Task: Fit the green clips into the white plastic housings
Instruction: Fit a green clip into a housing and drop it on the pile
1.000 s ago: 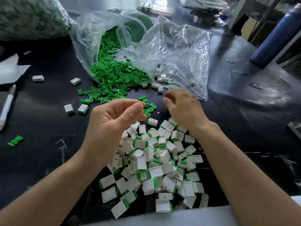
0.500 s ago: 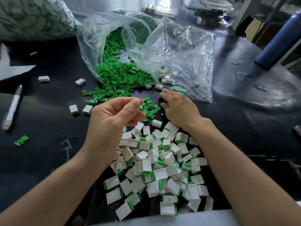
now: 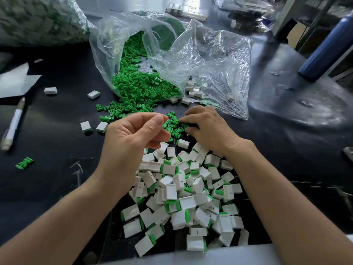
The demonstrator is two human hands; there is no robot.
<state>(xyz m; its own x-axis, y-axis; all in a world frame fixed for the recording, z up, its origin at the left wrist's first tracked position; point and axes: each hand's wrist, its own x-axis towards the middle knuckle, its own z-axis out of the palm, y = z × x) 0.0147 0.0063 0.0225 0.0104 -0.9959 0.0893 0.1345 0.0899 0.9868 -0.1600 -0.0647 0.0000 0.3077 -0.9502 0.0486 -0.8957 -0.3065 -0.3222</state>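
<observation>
Since a second ago: my right hand [image 3: 208, 129] has come down out of the air onto the loose green clips [image 3: 172, 128], while my left hand [image 3: 131, 138] stays raised where it was.
Head view, right hand: palm down, fingers bent onto the small scatter of clips and touching them. Whether one is pinched I cannot tell.
Left hand: held above the far end of the near heap, fingers curled in, thumb laid toward the forefinger. Nothing shows inside, so I cannot tell if it holds a part.
Green clips: most spill from the mouth of the clear plastic bag [image 3: 210, 60] onto the black table [image 3: 57, 142]. The loose scatter lies just in front of it, and one stray clip [image 3: 24, 162] sits well off to the left.
White housings [image 3: 183, 188]: heaped between my forearms, many showing green at one edge. A few more lie at the bag's mouth, and two lie side by side left of my left hand.
Around: a pen [image 3: 13, 125] and paper [image 3: 15, 81] at the left edge, a blue bottle [image 3: 324, 46] far right.
</observation>
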